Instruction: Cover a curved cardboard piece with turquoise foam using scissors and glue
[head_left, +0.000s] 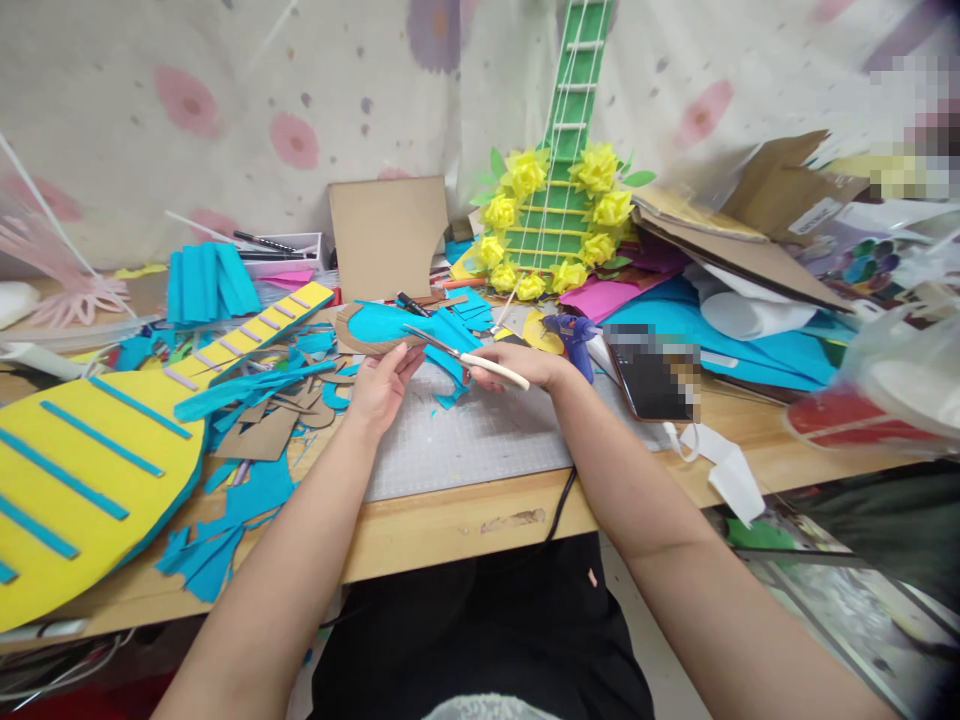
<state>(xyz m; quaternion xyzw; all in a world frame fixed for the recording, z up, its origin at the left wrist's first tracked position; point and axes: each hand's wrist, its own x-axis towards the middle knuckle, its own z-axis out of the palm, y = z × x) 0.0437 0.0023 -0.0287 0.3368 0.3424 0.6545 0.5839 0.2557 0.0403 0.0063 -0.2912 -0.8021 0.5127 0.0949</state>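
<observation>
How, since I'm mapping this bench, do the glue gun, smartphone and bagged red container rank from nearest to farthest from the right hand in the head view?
1. Glue gun: just right of the right hand.
2. Smartphone: farther right.
3. Bagged red container: near the right edge.

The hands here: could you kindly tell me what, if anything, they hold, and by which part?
The right hand holds the scissors by the cream handle; the left hand holds the cardboard by its near edge.

Left hand (379, 388) and right hand (519, 366) extend forward, fingers (484, 378) bent.
</observation>
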